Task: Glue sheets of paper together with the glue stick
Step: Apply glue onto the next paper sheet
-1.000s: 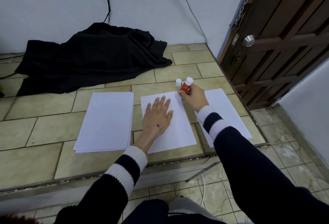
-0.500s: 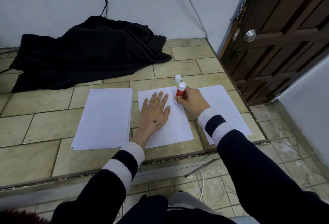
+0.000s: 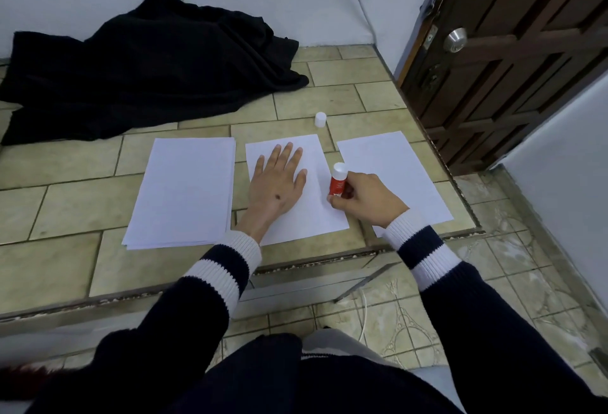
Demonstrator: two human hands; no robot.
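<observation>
The lower tip of the glue stick (image 3: 337,182) is hidden behind the right hand's (image 3: 365,198) curled fingers, so whether it touches the paper cannot be told. The print on its red body is too blurred to read. The person's lap fills the bottom edge, cut off by the frame.

The right hand grasps the glue stick near its lower end, held nearly upright at the right edge of the middle sheet (image 3: 309,216). The left hand (image 3: 275,183) lies flat on that sheet, fingers straight and spread, pressing it to the tiled floor (image 3: 65,203).

A stack of paper (image 3: 184,193) lies just left of the middle sheet, and another sheet (image 3: 394,163) lies to the right, partly covered by the right wrist and striped sleeve (image 3: 421,252). A small white cap (image 3: 320,119) stands on the tiles beyond the middle sheet. A black cloth (image 3: 141,64) is heaped against the wall, and a wooden door (image 3: 513,51) with a round knob (image 3: 455,39) stands on the right.
</observation>
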